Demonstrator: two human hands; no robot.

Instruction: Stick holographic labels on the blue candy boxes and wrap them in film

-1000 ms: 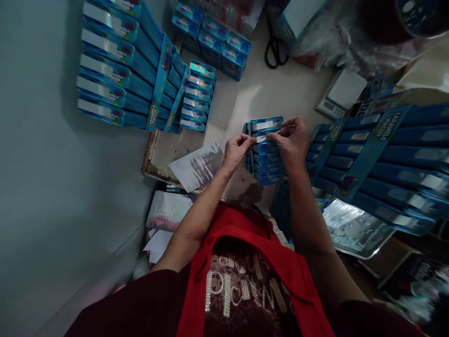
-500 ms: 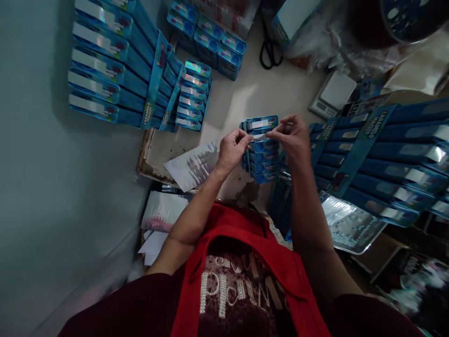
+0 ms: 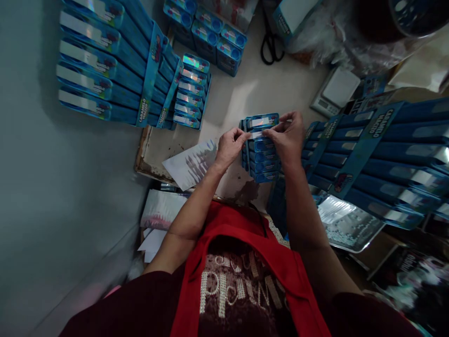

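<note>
Between fingers (image 3: 244,136), white strip (image 3: 257,135), over blue boxes (image 3: 265,156)

The blue boxes (image 3: 265,156) at centre present smooth, card-like faces. Labels (image 3: 191,61) on the small left boxes are glossy — iridescent under light. The near-right tray (image 3: 365,236) appears shiny metal; the far-right bag (image 3: 326,41) is clear, crinkled plastic. The apron (image 3: 242,222) is matt cloth. The tabletop (image 3: 233,96) is smooth — its left edge (image 3: 142,152) rough.
</note>
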